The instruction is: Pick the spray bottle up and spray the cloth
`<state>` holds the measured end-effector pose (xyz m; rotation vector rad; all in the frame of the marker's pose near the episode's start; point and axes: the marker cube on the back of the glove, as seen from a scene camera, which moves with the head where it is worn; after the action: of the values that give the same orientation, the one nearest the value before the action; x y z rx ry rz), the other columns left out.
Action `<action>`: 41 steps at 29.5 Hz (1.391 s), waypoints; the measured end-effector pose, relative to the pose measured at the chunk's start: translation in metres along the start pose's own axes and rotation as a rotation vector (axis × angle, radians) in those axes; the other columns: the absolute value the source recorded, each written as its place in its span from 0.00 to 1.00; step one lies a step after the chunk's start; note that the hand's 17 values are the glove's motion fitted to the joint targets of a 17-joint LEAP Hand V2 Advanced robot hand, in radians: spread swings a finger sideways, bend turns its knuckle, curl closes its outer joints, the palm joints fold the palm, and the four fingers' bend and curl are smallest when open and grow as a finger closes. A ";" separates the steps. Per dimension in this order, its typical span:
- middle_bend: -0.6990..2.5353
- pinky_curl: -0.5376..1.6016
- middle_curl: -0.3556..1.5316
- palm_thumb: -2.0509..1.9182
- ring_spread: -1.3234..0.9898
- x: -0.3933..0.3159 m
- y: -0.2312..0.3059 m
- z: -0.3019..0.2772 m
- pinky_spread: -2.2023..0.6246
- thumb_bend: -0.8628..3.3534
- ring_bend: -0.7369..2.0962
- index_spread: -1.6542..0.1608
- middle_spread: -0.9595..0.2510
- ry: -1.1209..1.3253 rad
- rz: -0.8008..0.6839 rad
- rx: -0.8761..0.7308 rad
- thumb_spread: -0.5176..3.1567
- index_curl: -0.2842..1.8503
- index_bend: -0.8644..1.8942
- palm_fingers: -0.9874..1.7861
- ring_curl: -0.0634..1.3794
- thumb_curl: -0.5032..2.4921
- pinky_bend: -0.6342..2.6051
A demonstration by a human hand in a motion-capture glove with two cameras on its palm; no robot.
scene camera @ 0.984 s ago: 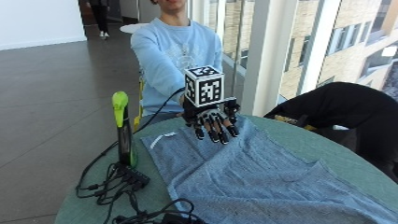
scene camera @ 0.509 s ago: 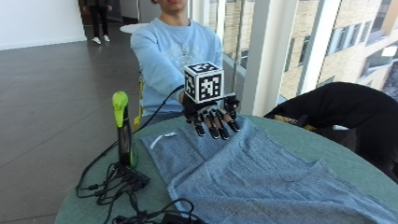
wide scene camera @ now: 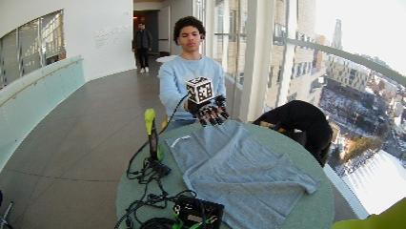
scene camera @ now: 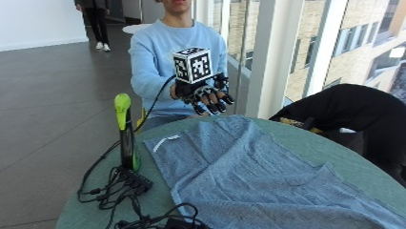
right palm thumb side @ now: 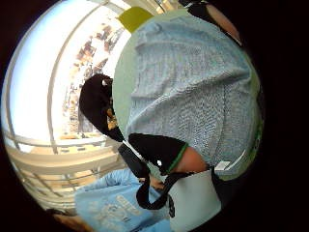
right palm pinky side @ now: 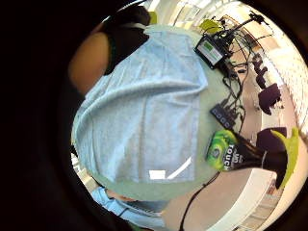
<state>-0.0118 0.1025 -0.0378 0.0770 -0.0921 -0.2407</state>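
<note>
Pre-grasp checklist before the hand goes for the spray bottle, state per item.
1. Spray bottle upright near the table edge: ok.
2. Gloved right hand empty, fingers spread, raised above the table's far edge: ok.
3. Cloth laid flat on the table, beside the bottle: ok.
4. Bottle base free of cables: not ok, they lie right against it.
5. Nozzle direction toward the cloth: cannot tell.
</note>
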 end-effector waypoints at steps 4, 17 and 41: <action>0.29 0.39 0.35 0.58 0.58 -0.004 0.049 -0.003 0.87 0.20 0.33 0.68 0.77 -0.022 -0.046 0.036 0.38 0.27 0.37 0.50 0.18 0.25 0.27; 0.29 0.39 0.37 0.63 0.58 0.068 0.180 -0.010 0.87 0.22 0.35 0.69 0.75 -0.411 0.099 0.298 0.42 0.27 0.37 0.55 0.21 0.27 0.26; 0.27 0.42 0.37 0.64 0.59 0.239 0.164 0.005 0.87 0.19 0.34 0.69 0.76 -0.974 0.274 0.469 0.43 0.27 0.35 0.53 0.23 0.27 0.29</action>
<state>0.2570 0.2037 0.0011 0.4066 -1.1229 0.0417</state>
